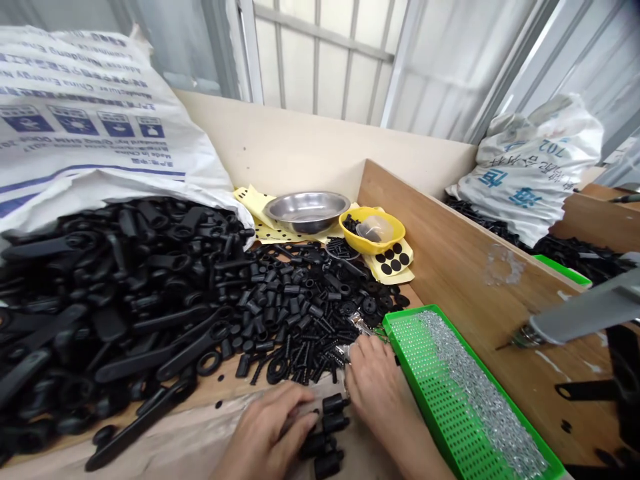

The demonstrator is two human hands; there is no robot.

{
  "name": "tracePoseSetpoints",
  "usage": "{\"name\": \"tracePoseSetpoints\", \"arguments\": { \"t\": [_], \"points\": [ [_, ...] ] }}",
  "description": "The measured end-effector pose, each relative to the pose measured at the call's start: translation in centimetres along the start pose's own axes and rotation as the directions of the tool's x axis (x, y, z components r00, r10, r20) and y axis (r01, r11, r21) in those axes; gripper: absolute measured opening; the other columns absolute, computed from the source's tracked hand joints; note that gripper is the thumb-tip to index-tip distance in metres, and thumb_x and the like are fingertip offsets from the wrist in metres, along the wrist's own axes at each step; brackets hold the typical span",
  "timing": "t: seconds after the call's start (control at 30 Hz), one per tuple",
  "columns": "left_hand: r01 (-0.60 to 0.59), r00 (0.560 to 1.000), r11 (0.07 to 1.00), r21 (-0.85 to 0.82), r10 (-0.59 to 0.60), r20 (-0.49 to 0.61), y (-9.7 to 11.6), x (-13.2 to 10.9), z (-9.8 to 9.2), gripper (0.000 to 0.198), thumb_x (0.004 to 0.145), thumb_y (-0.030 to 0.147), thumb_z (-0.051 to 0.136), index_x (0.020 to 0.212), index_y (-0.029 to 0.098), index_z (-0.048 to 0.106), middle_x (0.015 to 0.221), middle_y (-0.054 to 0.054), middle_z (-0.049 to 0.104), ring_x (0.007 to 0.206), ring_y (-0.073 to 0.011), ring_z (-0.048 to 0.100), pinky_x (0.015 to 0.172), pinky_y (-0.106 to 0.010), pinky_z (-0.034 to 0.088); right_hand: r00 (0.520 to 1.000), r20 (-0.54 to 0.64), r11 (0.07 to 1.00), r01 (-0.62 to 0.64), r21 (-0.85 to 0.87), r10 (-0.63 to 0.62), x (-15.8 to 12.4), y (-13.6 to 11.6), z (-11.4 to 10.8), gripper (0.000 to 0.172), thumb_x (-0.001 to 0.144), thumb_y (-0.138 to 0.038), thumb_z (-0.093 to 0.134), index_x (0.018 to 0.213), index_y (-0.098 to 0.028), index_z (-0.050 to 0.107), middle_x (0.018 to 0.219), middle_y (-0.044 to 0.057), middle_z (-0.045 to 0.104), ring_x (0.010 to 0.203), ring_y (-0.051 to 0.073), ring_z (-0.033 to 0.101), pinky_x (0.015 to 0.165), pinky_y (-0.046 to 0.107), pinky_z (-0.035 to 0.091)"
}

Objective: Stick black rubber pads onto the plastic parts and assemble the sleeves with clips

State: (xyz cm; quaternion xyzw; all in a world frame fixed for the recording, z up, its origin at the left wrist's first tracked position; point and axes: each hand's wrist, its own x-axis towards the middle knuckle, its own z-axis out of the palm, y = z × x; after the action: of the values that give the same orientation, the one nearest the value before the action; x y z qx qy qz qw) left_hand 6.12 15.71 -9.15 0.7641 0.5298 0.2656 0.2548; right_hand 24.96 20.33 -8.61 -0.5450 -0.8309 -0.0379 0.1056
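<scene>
My left hand [277, 427] is low in the middle, its thumb and fingers curled together. A small dark thing shows at the thumb tip, too small to name. Beside it, several short black cylindrical parts with thin end pins [334, 423] stand in a row on brown paper [200, 433]. My right hand [373, 380] reaches to the near edge of the pile, fingers bent down and fingertips hidden. Close to those fingers lie shiny metal pieces [361, 324]. Black screws [303, 353] and short black tubes [280, 303] are heaped just beyond both hands.
A green basket [435, 400] of small silver parts stands at my right. A powered screwdriver [575, 320] juts in over a wooden divider [450, 240]. Left, a white sack [110, 127] spills black handles [125, 267]. Behind are a steel bowl [307, 208] and yellow bowl [373, 243].
</scene>
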Motion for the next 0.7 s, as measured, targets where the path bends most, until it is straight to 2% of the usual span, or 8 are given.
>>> {"name": "tracePoseSetpoints", "arguments": {
  "t": [0.1, 0.2, 0.27, 0.37, 0.5, 0.57, 0.63, 0.7],
  "points": [
    [-0.025, 0.971, 0.992, 0.125, 0.054, -0.233, -0.3, 0.5, -0.3, 0.024, 0.085, 0.028, 0.05, 0.107, 0.022, 0.059, 0.09, -0.003, 0.069, 0.077, -0.0164, 0.067, 0.068, -0.022, 0.054, 0.999, -0.045, 0.996, 0.025, 0.09, -0.021, -0.4, -0.1, -0.6, 0.011, 0.08, -0.009, 0.045, 0.078, -0.019, 0.051, 0.085, 0.008, 0.055, 0.082, 0.026, 0.046, 0.074, 0.043, 0.038],
    [-0.146, 0.9, 0.932, 0.333, 0.265, -0.345, -0.6, 1.6, 0.4, 0.03, 0.086, 0.024, 0.046, 0.114, 0.018, 0.055, 0.11, -0.009, 0.066, 0.096, -0.0207, 0.064, 0.08, -0.029, 0.054, 0.991, -0.09, 0.968, 0.113, 0.223, -0.095, -0.7, -0.7, -1.2, 0.012, 0.081, -0.009, 0.044, 0.079, -0.02, 0.048, 0.087, 0.007, 0.055, 0.083, 0.025, 0.048, 0.076, 0.043, 0.04],
    [-0.206, 0.888, 0.899, 0.388, 0.338, -0.313, -0.6, 2.3, 1.0, 0.026, 0.088, 0.019, 0.04, 0.108, 0.018, 0.057, 0.104, -0.009, 0.067, 0.091, -0.0203, 0.065, 0.076, -0.03, 0.055, 0.984, -0.127, 0.937, 0.162, 0.31, -0.128, -0.9, -1.1, -1.4, 0.013, 0.081, -0.008, 0.043, 0.08, -0.02, 0.047, 0.087, 0.006, 0.055, 0.083, 0.024, 0.049, 0.077, 0.041, 0.042],
    [-0.224, 0.91, 0.917, 0.331, 0.318, -0.266, -0.4, 2.9, 1.6, 0.025, 0.089, 0.013, 0.033, 0.093, 0.019, 0.057, 0.082, -0.005, 0.067, 0.073, -0.0178, 0.065, 0.064, -0.028, 0.055, 0.979, -0.163, 0.899, 0.179, 0.4, -0.123, -0.9, -1.3, -1.2, 0.011, 0.083, -0.009, 0.042, 0.082, -0.02, 0.046, 0.087, 0.006, 0.056, 0.083, 0.022, 0.053, 0.079, 0.038, 0.045],
    [-0.276, 0.923, 0.915, 0.294, 0.337, -0.185, 0.1, 3.3, 1.0, 0.024, 0.09, 0.013, 0.033, 0.086, 0.019, 0.056, 0.072, -0.002, 0.062, 0.065, -0.0169, 0.061, 0.058, -0.027, 0.052, 0.982, -0.157, 0.861, 0.172, 0.479, -0.109, -0.8, -1.0, -0.7, 0.009, 0.09, -0.017, 0.039, 0.087, -0.02, 0.047, 0.086, 0.006, 0.058, 0.082, 0.02, 0.057, 0.074, 0.033, 0.049],
    [-0.329, 0.911, 0.884, 0.331, 0.39, -0.136, 0.3, 4.1, 0.0, 0.025, 0.089, 0.013, 0.034, 0.09, 0.018, 0.058, 0.079, -0.004, 0.064, 0.071, -0.0172, 0.061, 0.062, -0.027, 0.052, 0.981, -0.187, 0.854, 0.139, 0.501, -0.049, -0.8, -0.6, -0.3, 0.016, 0.092, -0.018, 0.034, 0.082, -0.021, 0.046, 0.079, 0.004, 0.058, 0.074, 0.019, 0.058, 0.066, 0.03, 0.049],
    [-0.345, 0.906, 0.84, 0.42, 0.415, -0.087, 0.6, 5.4, -1.4, 0.028, 0.087, 0.009, 0.034, 0.102, 0.015, 0.057, 0.097, -0.008, 0.064, 0.086, -0.0184, 0.06, 0.075, -0.029, 0.052, 0.969, -0.243, 0.866, 0.086, 0.493, 0.042, -1.0, -0.1, 0.2, 0.018, 0.093, -0.02, 0.034, 0.082, -0.022, 0.048, 0.076, 0.003, 0.06, 0.069, 0.018, 0.059, 0.062, 0.028, 0.049],
    [-0.315, 0.925, 0.769, 0.556, 0.379, 0.0, 0.8, 7.2, -2.6, 0.036, 0.083, 0.001, 0.034, 0.111, 0.012, 0.054, 0.114, -0.011, 0.059, 0.097, -0.0198, 0.055, 0.083, -0.031, 0.049, 0.94, -0.33, 0.892, 0.07, 0.446, 0.091, -1.5, 0.4, 0.7, 0.015, 0.093, -0.025, 0.036, 0.091, -0.023, 0.051, 0.086, 0.005, 0.064, 0.077, 0.019, 0.063, 0.065, 0.028, 0.051]
  ]
}}
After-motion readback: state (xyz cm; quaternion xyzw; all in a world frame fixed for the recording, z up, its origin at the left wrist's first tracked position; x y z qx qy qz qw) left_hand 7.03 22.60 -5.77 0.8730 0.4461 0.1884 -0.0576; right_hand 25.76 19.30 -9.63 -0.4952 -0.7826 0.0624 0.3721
